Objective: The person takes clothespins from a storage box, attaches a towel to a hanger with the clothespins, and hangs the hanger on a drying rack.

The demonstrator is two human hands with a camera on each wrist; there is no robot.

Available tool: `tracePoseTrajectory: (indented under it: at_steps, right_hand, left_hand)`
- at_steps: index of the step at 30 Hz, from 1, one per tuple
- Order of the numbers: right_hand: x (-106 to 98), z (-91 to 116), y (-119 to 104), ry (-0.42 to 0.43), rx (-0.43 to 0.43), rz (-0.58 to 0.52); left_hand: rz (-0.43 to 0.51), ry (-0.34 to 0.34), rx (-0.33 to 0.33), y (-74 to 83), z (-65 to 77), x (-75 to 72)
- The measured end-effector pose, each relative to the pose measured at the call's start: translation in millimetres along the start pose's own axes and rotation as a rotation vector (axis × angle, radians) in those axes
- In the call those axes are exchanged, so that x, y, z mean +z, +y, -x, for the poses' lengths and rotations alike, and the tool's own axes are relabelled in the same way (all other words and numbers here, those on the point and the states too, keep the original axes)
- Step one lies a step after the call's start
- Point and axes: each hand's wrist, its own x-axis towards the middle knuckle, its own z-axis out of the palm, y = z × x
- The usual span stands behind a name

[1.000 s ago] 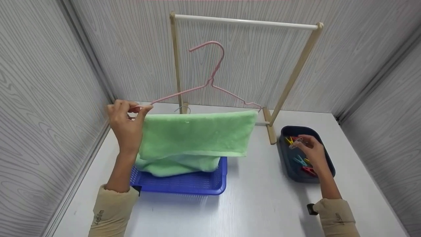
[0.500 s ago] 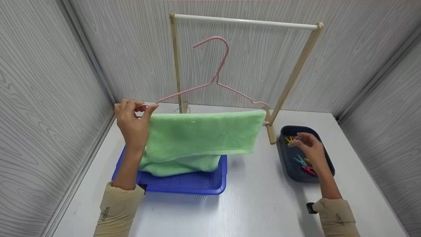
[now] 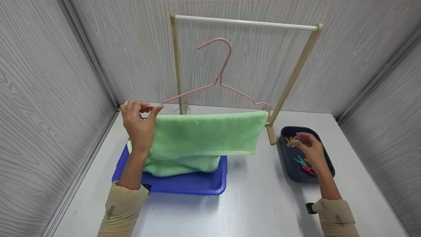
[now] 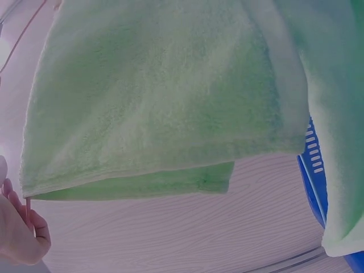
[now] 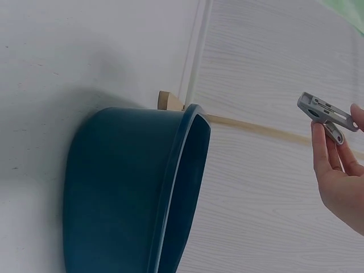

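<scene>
Above the blue plastic basket (image 3: 185, 190), a light-green towel (image 3: 210, 135) hangs folded over the lower part of a pink wire hanger (image 3: 219, 78). The left hand (image 3: 139, 126) pinches the hanger's left end between thumb and fingers. At the right, over the dark-blue tub (image 3: 286, 169) of coloured clothespins (image 3: 300, 160), the right hand (image 3: 312, 149) pinches a grey clothespin (image 5: 325, 111). Behind the hanger stands a wooden drying rack (image 3: 297, 70) with a white rail (image 3: 246, 22).

The basket (image 3: 187, 190) stands before the rack (image 3: 246, 22), left of the tray (image 3: 301, 178) of clips (image 3: 300, 160).
</scene>
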Motion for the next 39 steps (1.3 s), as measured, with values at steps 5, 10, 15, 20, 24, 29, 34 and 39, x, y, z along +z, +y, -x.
tracePoseTrajectory:
  at_steps: [5, 10, 15, 20, 24, 29, 34, 39]
  right_hand:
    - [0.5, -1.1, -4.2, -0.014, -0.026, -0.038]
    - [1.8, -2.7, -10.6, -0.020, -0.003, -0.056]
    - [2.6, -4.1, -14.9, -0.018, -0.012, -0.040]
    - [5.8, -4.0, -25.2, -0.005, -0.033, -0.019]
    - [8.3, -4.6, -34.5, 0.006, -0.073, -0.041]
    - [11.5, -5.0, -44.1, -0.001, -0.118, -0.102]
    - [14.9, -3.9, -51.3, -0.001, -0.146, -0.105]
    - [18.4, -2.4, -58.5, 0.020, -0.184, -0.131]
  left_hand:
    - [0.013, -0.010, 0.003, -0.6, -0.4, 1.9]
    - [0.014, -0.024, -0.020, 3.0, 1.0, 1.7]
    - [0.015, -0.041, -0.082, 3.7, 3.5, 1.7]
    - [0.014, -0.045, -0.091, 2.6, 4.4, 1.9]
    - [0.027, -0.051, -0.086, 2.4, 4.8, 2.0]
    - [0.028, -0.052, -0.079, 2.2, 5.2, 1.2]
    - [0.026, -0.053, -0.063, 4.1, 6.3, -0.9]
    - [0.021, -0.056, -0.071, 4.1, 6.2, -2.2]
